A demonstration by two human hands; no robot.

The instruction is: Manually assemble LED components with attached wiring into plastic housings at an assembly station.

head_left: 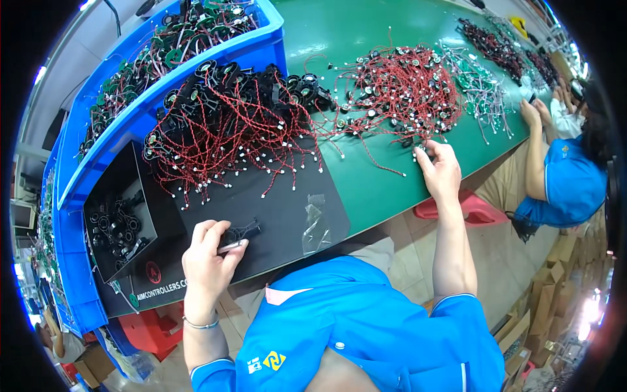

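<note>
My left hand (210,255) is closed over the dark mat (274,202). Its fingers grip a black plastic bracket (247,230) with thin arms; a slim, pale, shiny piece shows by the thumb. At the near edge of a heap of small round black parts with twisted red wires (408,85), my right hand (441,171) has thumb and fingertips drawn together. What they pinch is hidden among the parts. A second heap of black housings with red wires (228,124) spreads across the mat in front of my left hand.
A black box (147,189) of black plastic parts stands on the left. Behind it, a blue crate (271,32) holds green boards. A clear plastic bag (316,225) lies on the mat. Wired green boards (480,88) lie farther right, near a co-worker in blue (568,166).
</note>
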